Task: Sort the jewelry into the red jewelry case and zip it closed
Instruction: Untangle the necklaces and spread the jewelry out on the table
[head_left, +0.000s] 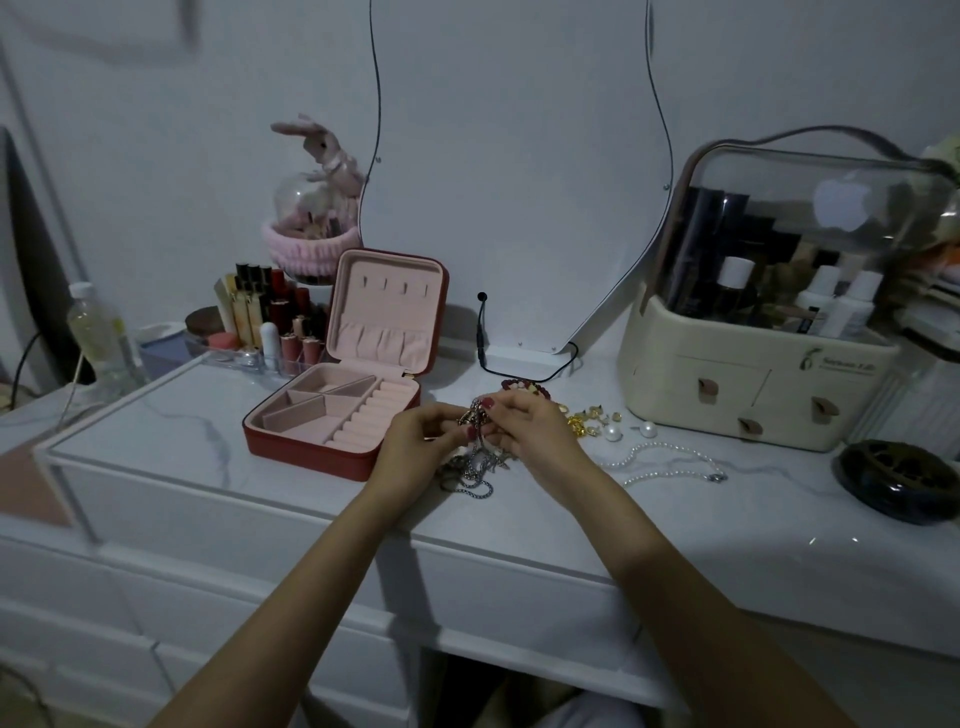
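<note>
silver chains (475, 467) are pinched between the left hand (421, 436) and right hand (524, 426), their tangle trailing onto the marble tabletop (675, 519). just left, the red jewelry case (343, 415) is stood open, pink compartments bare.

A home bedroom: vanity table (727, 519), mirror (519, 182), lipsticks (275, 312), cosmetics organizer (769, 322).

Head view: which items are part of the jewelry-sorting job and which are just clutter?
Job:
- red jewelry case, open
- silver chains, pinched by left hand and right hand
- pearl necklace
- gold pieces
- loose pearls
- red bead bracelet

Clutter:
- lipstick rack
- cosmetics box
- plush bunny
- water bottle
- black dish
</note>
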